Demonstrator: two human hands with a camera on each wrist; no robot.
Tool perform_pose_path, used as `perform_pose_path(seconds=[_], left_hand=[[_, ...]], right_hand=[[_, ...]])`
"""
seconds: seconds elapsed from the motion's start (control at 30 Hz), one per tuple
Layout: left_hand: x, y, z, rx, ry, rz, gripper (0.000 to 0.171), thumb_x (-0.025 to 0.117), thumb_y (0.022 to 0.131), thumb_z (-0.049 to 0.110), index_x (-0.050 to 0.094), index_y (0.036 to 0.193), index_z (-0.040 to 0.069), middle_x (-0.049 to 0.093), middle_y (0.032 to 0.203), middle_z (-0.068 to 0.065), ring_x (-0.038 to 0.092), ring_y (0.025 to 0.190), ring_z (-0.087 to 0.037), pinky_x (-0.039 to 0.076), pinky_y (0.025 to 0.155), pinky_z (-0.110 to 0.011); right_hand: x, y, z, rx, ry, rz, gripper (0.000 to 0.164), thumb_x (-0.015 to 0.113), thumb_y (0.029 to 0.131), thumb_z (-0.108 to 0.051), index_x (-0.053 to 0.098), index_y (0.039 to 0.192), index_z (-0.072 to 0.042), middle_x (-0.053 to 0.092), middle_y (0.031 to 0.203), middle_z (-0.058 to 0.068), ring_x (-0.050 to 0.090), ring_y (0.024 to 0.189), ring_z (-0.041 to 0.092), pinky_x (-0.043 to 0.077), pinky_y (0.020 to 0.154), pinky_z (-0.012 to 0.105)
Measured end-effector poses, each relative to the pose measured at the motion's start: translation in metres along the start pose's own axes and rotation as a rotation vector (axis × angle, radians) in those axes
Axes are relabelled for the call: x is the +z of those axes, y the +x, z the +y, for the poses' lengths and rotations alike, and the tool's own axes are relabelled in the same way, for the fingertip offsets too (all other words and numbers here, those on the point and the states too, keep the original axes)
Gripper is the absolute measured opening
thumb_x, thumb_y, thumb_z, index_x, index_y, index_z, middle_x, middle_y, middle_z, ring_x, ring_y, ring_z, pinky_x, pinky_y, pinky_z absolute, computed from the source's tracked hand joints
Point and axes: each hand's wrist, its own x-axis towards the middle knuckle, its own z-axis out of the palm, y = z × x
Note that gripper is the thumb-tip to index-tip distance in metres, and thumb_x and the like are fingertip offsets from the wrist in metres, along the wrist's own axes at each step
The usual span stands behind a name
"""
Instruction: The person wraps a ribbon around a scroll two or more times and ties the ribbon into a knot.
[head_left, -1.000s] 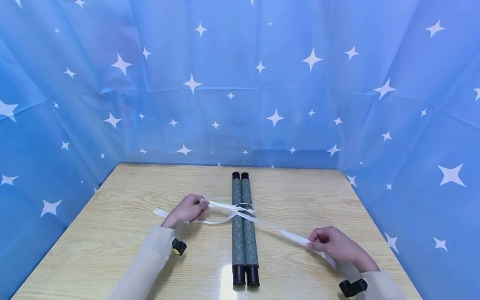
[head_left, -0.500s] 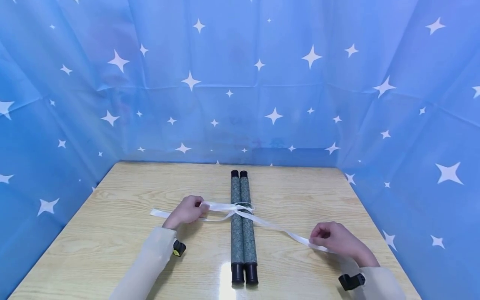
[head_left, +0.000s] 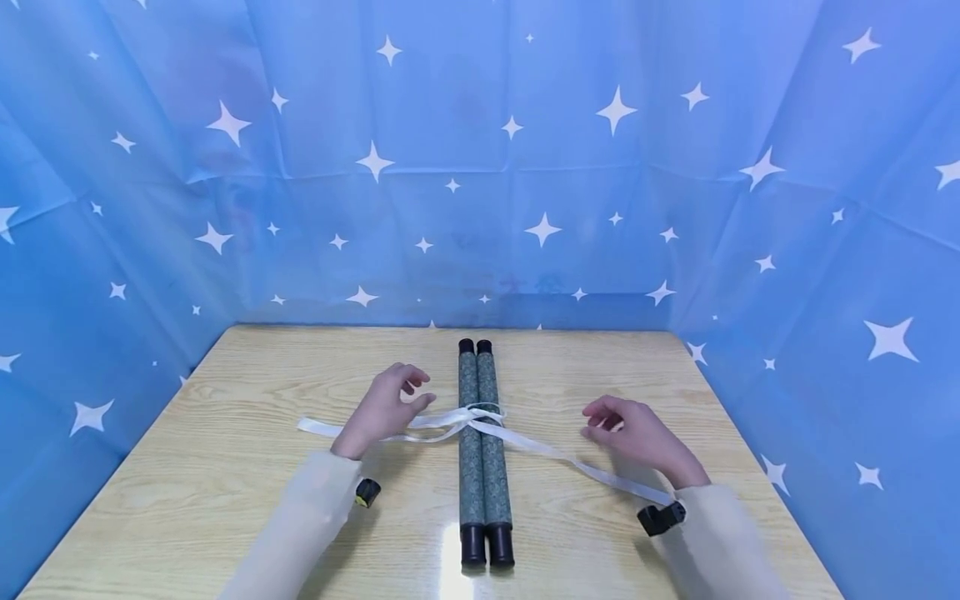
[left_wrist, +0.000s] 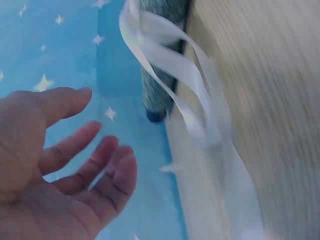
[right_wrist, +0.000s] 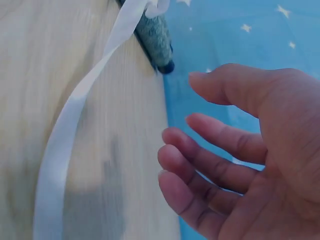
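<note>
Two green patterned scroll rolls (head_left: 471, 475) with dark end knobs lie side by side, pointing away from me. A white ribbon (head_left: 536, 446) is looped and crossed over their middle, its tails trailing to both sides. My left hand (head_left: 382, 408) is just left of the rolls, above the ribbon's left part, fingers loosely bent with nothing in them. Right of the rolls, my right hand (head_left: 637, 433) hovers over the table with thumb and fingers apart, holding nothing. In the right wrist view the ribbon tail (right_wrist: 75, 105) runs beside that hand without touching the fingers.
A light wood-grain table (head_left: 300, 375) lies under everything. Behind it and along both sides hangs a blue curtain (head_left: 480, 208) with white stars. Black wrist cameras (head_left: 662, 518) sit at both sleeves.
Both hands have let go of the ribbon and lifted; the right hand has moved left and away from me. The ribbon tails now lie loose, and the rolls stay in place.
</note>
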Motion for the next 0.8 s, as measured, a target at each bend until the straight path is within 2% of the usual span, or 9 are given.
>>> perform_pose_path(seconds=[0.1,0.23,0.33,0.47,0.63,0.8], left_hand=[[0.008,0.002,0.011,0.092,-0.007,-0.013,0.023,0.071,0.091,0.017,0.068,0.11,0.005,0.064,0.104,-0.008,0.06,0.085,-0.018,0.052,0.073,-0.032],[0.021,0.004,0.024,0.19,-0.04,-0.079,0.019,0.07,0.091,0.011,0.07,0.107,0.001,0.064,0.1,-0.01,0.059,0.079,-0.015,0.052,0.066,-0.027],[0.031,0.005,0.031,0.217,-0.044,-0.14,0.017,0.07,0.091,0.011,0.071,0.105,0.001,0.064,0.097,-0.007,0.058,0.078,-0.014,0.051,0.062,-0.024],[0.042,0.009,0.037,0.228,0.008,-0.197,0.016,0.071,0.09,0.012,0.073,0.104,0.004,0.062,0.095,-0.003,0.056,0.076,-0.01,0.049,0.059,-0.021],[0.051,0.013,0.042,0.26,0.077,-0.237,0.016,0.071,0.089,0.008,0.075,0.104,0.003,0.06,0.092,-0.001,0.055,0.072,-0.008,0.048,0.06,-0.017],[0.055,0.014,0.047,0.342,0.17,-0.248,0.014,0.071,0.088,0.005,0.078,0.101,0.005,0.06,0.09,-0.001,0.055,0.073,-0.01,0.048,0.064,-0.017]], right_hand=[[0.006,0.012,-0.009,-0.028,0.002,-0.005,0.031,0.069,0.092,-0.028,0.068,0.113,-0.004,0.066,0.093,0.0,0.061,0.085,0.017,0.051,0.074,0.033],[0.018,0.027,-0.022,-0.038,0.007,-0.02,0.028,0.069,0.092,-0.023,0.068,0.113,-0.003,0.066,0.092,0.0,0.061,0.084,0.017,0.05,0.072,0.033],[0.028,0.039,-0.03,-0.036,0.01,-0.034,0.028,0.069,0.092,-0.022,0.068,0.114,-0.004,0.065,0.092,-0.001,0.06,0.084,0.017,0.05,0.071,0.033],[0.041,0.054,-0.04,-0.032,0.017,-0.041,0.027,0.068,0.092,-0.022,0.069,0.114,-0.006,0.066,0.091,-0.002,0.06,0.083,0.016,0.049,0.069,0.033],[0.055,0.069,-0.053,-0.04,0.023,-0.037,0.024,0.067,0.093,-0.023,0.07,0.113,-0.01,0.066,0.093,-0.004,0.061,0.084,0.015,0.05,0.069,0.033],[0.068,0.079,-0.061,-0.066,0.007,-0.036,0.024,0.066,0.094,-0.021,0.071,0.115,-0.012,0.066,0.099,-0.006,0.06,0.086,0.012,0.051,0.069,0.031]])
